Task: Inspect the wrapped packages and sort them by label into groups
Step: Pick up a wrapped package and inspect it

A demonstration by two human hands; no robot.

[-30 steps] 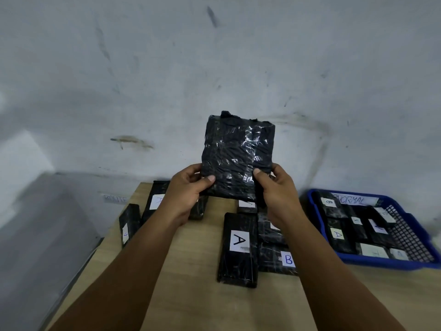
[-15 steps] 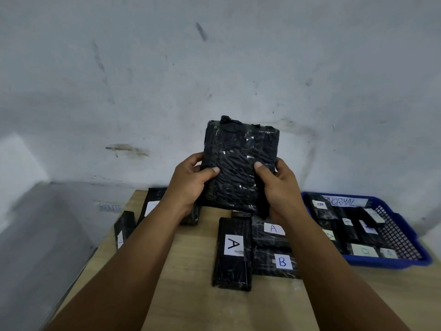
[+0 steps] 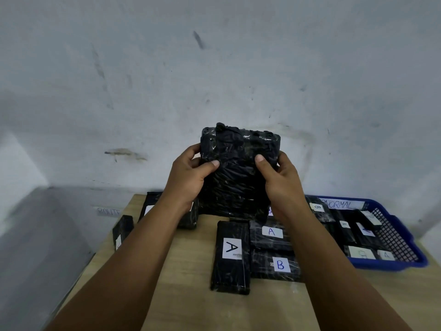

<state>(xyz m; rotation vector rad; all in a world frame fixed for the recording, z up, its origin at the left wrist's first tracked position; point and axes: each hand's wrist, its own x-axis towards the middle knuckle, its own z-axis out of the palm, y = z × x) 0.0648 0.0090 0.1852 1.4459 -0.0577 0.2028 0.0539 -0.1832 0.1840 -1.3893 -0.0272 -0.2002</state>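
Note:
I hold a black wrapped package (image 3: 237, 173) upright above the table, with no label showing on the side facing me. My left hand (image 3: 188, 173) grips its left edge and my right hand (image 3: 279, 177) grips its right edge, thumbs on the front. Below it on the wooden table (image 3: 186, 283) lie a package labelled A (image 3: 231, 256), a second A package (image 3: 270, 235) and a B package (image 3: 276, 266). More black packages (image 3: 123, 231) sit at the table's left edge.
A blue mesh basket (image 3: 403, 249) tagged "NORMAL" stands at the right, filled with several labelled black packages. A grey-white wall rises right behind the table. A faint "ROUTE" tag (image 3: 108, 212) sits on the wall at the left.
Both hands slid up the package's sides, and the package tilted so its top edge faces me more. It sits lower and closer to the table than a second ago.

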